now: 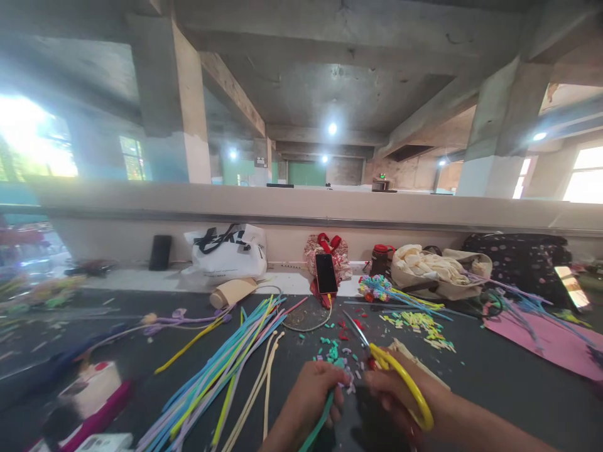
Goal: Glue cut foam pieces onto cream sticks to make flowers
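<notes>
clutching a green strip and yellow-handled scissors, nearer than the phone

pinching the green strip tightly in the left hand, straight in front of the phone; clasping the yellow-handled scissors in the closed right hand, in front of the phone and to its right, aiming them toward it. near green and lilac clippings in front of the phone, with long pastel stems to its left and yellow clippings to its right.
</notes>
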The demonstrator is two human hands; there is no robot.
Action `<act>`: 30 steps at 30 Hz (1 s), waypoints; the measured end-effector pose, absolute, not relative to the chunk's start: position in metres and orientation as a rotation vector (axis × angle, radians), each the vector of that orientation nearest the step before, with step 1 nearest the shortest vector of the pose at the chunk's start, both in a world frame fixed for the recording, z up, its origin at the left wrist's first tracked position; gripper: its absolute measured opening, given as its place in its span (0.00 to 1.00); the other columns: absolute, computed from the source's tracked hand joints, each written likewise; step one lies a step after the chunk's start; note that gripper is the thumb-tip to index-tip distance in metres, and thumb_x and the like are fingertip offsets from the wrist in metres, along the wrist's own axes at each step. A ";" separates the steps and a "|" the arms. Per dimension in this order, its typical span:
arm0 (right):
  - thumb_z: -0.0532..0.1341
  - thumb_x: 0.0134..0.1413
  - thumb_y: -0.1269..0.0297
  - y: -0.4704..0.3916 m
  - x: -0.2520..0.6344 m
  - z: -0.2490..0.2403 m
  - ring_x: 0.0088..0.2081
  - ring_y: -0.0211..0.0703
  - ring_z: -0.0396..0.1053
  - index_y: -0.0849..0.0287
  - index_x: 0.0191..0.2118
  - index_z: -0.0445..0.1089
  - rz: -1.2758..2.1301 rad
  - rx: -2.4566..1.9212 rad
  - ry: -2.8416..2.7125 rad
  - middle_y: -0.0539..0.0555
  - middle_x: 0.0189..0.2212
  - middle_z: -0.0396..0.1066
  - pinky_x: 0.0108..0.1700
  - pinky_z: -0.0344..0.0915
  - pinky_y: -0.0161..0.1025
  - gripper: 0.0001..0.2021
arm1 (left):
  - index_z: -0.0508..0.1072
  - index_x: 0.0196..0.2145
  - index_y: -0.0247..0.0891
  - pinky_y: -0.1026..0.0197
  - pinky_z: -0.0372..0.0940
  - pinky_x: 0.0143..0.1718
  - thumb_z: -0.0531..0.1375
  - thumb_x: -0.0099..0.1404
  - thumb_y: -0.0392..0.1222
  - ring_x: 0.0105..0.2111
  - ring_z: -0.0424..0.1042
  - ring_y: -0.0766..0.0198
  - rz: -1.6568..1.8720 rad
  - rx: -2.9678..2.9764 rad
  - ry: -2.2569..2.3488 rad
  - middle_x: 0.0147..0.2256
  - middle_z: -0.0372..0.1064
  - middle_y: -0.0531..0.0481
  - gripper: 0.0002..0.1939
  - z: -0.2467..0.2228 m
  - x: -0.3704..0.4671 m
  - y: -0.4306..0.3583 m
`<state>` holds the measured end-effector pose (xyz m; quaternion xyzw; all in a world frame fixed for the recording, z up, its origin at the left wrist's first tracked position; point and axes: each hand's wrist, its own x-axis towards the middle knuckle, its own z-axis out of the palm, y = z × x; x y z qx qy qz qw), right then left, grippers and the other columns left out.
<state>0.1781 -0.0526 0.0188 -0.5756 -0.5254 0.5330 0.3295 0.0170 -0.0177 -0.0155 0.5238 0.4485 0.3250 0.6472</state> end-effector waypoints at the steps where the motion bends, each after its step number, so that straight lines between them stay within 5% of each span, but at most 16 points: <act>1: 0.59 0.39 0.54 -0.050 0.175 0.022 0.09 0.27 0.53 0.59 0.28 0.58 1.343 -1.504 -1.406 0.43 0.12 0.61 0.11 0.48 0.25 0.14 | 0.69 0.22 0.34 0.70 0.48 0.09 0.52 0.48 0.44 0.08 0.57 0.71 0.713 1.208 0.962 0.11 0.60 0.56 0.11 -0.015 0.018 -0.020; 12: 0.59 0.40 0.61 -0.032 0.171 -0.002 0.14 0.30 0.58 0.60 0.41 0.57 1.442 -1.303 -1.485 0.44 0.16 0.66 0.15 0.52 0.26 0.19 | 0.67 0.21 0.34 0.71 0.50 0.08 0.51 0.48 0.42 0.08 0.58 0.72 0.600 1.269 0.774 0.11 0.61 0.56 0.09 -0.022 0.022 -0.026; 22: 0.54 0.37 0.69 -0.020 0.162 0.021 0.12 0.31 0.57 0.60 0.40 0.56 1.311 -1.338 -1.518 0.40 0.10 0.60 0.13 0.51 0.25 0.18 | 0.69 0.22 0.32 0.70 0.51 0.10 0.54 0.45 0.49 0.10 0.61 0.70 0.615 1.159 0.824 0.12 0.63 0.53 0.15 -0.019 0.019 -0.024; 30: 0.60 0.39 0.62 -0.001 0.178 0.019 0.13 0.30 0.59 0.58 0.32 0.56 1.288 -1.305 -1.443 0.41 0.13 0.60 0.13 0.51 0.24 0.13 | 0.69 0.22 0.33 0.70 0.49 0.10 0.54 0.44 0.48 0.09 0.58 0.72 0.628 1.137 0.867 0.11 0.60 0.56 0.15 -0.014 0.015 -0.021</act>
